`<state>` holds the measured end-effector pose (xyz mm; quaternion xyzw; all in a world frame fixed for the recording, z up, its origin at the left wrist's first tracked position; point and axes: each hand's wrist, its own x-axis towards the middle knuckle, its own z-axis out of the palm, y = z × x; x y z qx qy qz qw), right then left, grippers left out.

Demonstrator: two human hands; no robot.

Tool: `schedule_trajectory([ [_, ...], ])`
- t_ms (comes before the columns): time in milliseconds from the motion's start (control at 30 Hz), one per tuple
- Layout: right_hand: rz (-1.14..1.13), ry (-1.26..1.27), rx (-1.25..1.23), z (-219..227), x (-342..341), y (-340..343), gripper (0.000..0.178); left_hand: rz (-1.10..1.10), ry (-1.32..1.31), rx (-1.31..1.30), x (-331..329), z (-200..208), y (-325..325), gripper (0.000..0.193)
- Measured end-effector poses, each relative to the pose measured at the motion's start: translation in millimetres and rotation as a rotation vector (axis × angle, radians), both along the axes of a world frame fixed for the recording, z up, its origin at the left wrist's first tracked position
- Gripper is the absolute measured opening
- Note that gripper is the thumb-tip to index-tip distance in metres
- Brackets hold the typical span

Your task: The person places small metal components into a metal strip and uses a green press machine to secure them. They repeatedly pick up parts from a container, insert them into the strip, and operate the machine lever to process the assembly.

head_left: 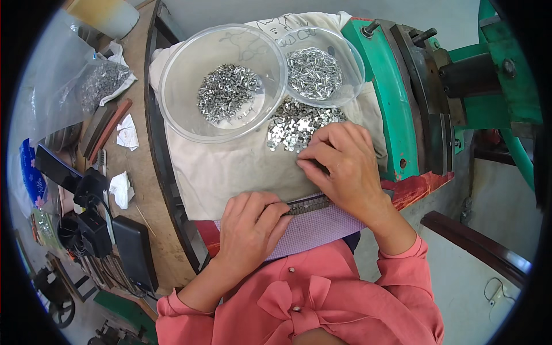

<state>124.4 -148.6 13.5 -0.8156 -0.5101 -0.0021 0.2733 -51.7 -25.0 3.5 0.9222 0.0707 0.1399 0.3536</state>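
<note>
My left hand (250, 225) is closed on the left end of a dark, narrow metal strip with a row of slots (310, 204). The strip lies over a lilac cloth (310, 227) close to my body. My right hand (348, 164) has thumb and forefinger pinched together at the near edge of a loose pile of small flat metal pieces (293, 126); anything between the fingertips is too small to make out. Behind the pile, a large clear tub (181, 118) contains small metal bits (227, 89). A smaller clear tub (353, 66) contains thin metal pins (313, 72).
A beige cloth (213, 172) covers the work surface. Green machinery (385, 115) borders it on the right. On the wooden bench (146, 184) at left are a black power bank-like block (135, 253), crumpled tissues (121, 190), a brown bar (109, 129) and a plastic bag (57, 80).
</note>
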Motion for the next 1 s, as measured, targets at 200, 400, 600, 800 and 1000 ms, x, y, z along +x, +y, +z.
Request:
schedule_trajectory([
  [200, -0.016, -0.054, 0.039, -4.1, -4.6, -5.1, 0.016, -0.017, -0.017, 0.024, 4.4, -1.2, -2.8, 0.023],
  [400, 0.098, 0.103, 0.081, 5.4, -11.5, -30.3, 0.018, -0.001, 0.013, 0.014, 1.9, 2.2, -2.0, 0.025],
  [600, 0.100, 0.162, 0.073, 1.3, -33.3, -53.1, 0.018, -0.034, 0.003, 0.012, 6.9, 1.1, -5.3, 0.027],
  [800, 0.039, 0.134, 0.086, 4.6, -21.7, -53.7, 0.018, -0.047, -0.008, 0.027, 17.6, 2.1, -13.4, 0.024],
  [1000, -0.022, 0.026, 0.086, 1.4, -7.0, -40.6, 0.017, -0.061, 0.007, 0.043, 25.2, -0.7, -16.5, 0.020],
])
